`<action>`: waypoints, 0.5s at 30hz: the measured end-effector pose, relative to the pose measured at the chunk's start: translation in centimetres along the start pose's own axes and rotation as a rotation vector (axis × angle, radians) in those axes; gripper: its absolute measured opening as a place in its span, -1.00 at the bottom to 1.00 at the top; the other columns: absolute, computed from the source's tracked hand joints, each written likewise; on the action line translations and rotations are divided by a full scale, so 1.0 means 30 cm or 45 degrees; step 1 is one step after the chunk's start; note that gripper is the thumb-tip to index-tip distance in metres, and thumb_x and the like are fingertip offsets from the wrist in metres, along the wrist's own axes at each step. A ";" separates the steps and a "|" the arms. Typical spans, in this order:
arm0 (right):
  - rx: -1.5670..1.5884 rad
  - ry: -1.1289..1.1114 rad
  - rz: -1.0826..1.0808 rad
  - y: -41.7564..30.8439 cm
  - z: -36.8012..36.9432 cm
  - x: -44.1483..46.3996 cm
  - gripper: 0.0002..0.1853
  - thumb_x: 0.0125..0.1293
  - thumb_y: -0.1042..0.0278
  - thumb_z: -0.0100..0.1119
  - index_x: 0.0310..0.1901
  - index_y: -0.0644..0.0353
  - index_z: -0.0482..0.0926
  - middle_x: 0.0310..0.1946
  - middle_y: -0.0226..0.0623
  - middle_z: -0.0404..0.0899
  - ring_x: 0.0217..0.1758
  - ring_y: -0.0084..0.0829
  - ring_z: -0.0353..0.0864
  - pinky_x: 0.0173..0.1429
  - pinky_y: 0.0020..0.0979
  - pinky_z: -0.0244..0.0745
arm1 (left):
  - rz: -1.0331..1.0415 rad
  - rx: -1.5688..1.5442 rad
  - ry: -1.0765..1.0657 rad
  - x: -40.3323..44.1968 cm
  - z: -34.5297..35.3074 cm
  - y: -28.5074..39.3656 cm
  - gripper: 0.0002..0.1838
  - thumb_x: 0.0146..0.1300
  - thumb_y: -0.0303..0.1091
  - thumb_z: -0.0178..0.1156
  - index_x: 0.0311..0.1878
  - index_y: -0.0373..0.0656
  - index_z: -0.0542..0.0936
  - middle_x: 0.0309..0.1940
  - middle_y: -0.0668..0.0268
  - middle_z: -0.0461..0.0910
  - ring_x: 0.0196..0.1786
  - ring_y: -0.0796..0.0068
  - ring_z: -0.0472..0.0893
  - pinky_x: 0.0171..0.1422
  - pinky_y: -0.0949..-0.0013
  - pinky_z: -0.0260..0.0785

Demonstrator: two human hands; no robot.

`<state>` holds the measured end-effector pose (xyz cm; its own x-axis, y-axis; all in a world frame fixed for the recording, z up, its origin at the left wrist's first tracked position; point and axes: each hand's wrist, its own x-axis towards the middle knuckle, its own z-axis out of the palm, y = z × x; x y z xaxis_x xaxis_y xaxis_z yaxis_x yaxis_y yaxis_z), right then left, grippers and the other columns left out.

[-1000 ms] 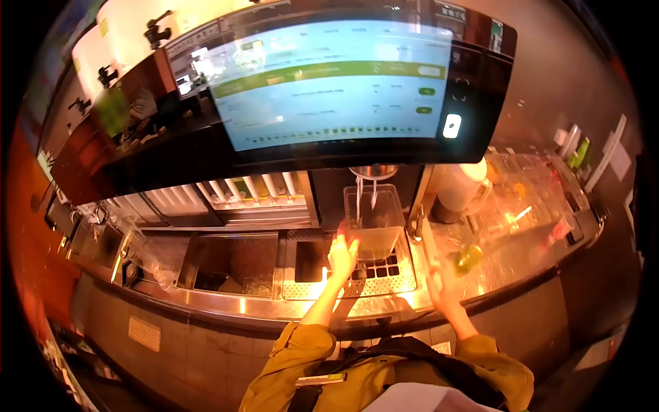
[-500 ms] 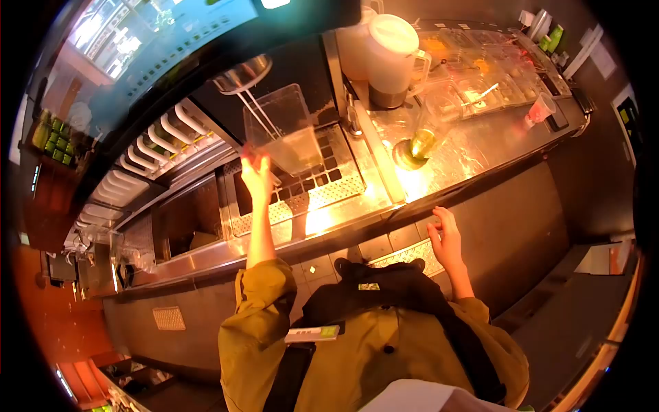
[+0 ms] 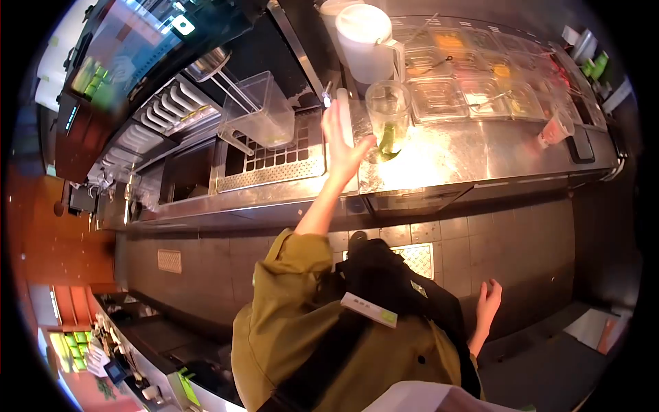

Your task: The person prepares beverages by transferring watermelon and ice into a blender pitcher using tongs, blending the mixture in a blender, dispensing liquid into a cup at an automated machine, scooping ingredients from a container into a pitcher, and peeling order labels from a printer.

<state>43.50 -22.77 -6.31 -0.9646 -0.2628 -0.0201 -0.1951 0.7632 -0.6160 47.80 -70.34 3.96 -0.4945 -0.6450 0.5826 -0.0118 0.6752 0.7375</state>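
Observation:
My left hand (image 3: 341, 145) reaches over the counter's front part with its fingers spread, holding nothing. Just to its right stands a clear cup (image 3: 388, 120) with something green in its lower part. A clear square pitcher (image 3: 261, 113) with a handle rests on the black grid of the drip tray (image 3: 274, 167), left of that hand and under a metal spout (image 3: 208, 63). My right hand (image 3: 488, 302) hangs low over the floor at the right, away from the counter, fingers apart and without anything in them.
White-lidded jugs (image 3: 364, 41) stand behind the cup. Clear ingredient containers (image 3: 437, 98) fill the back right. A pink-patterned cup (image 3: 556, 129) stands near a dark phone-like object (image 3: 581, 144). White handles (image 3: 165, 110) line the left, below a screen (image 3: 130, 41).
The view has swung to the right. My left hand has left the square pitcher and moved right beside the green-bottomed cup. My right hand has drawn back from the counter and lowered.

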 end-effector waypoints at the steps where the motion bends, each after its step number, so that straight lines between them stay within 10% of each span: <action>1: 0.000 -0.008 0.011 0.016 -0.023 0.022 -0.71 0.18 0.38 0.06 -0.10 0.34 0.39 -0.16 -0.08 0.43 -0.18 -0.18 0.46 -0.21 -0.36 0.39 | -0.031 -0.010 0.003 0.007 0.063 0.031 0.13 -0.27 -0.07 0.40 0.32 -0.19 -0.07 0.27 -0.03 -0.11 0.35 0.04 -0.10 0.37 0.12 -0.18; 6: 0.190 -0.046 -0.169 -0.067 -0.047 0.207 -0.71 0.21 0.37 0.03 -0.08 0.35 0.38 -0.08 -0.06 0.39 -0.17 -0.18 0.46 -0.17 -0.37 0.42 | 0.071 -0.011 0.059 0.043 0.236 -0.060 0.27 -0.43 0.15 0.42 0.28 -0.32 -0.08 0.27 -0.05 -0.15 0.34 0.05 -0.09 0.39 0.12 -0.20; 15: 0.155 -0.298 -0.175 -0.034 -0.154 0.682 -0.72 0.20 0.38 0.03 -0.09 0.34 0.38 -0.12 -0.07 0.40 -0.30 -0.21 0.49 -0.20 -0.35 0.42 | -0.056 -0.032 0.412 0.086 0.365 -0.049 -0.16 -0.18 -0.52 0.33 0.15 -0.12 0.02 0.06 0.07 0.25 0.10 0.22 0.32 0.18 0.20 0.19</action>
<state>23.13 -26.19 -2.45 -0.8608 -0.4985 -0.1022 -0.2848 0.6384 -0.7151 37.04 -69.08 0.63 -0.1924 -0.7561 0.6256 -0.0036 0.6380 0.7700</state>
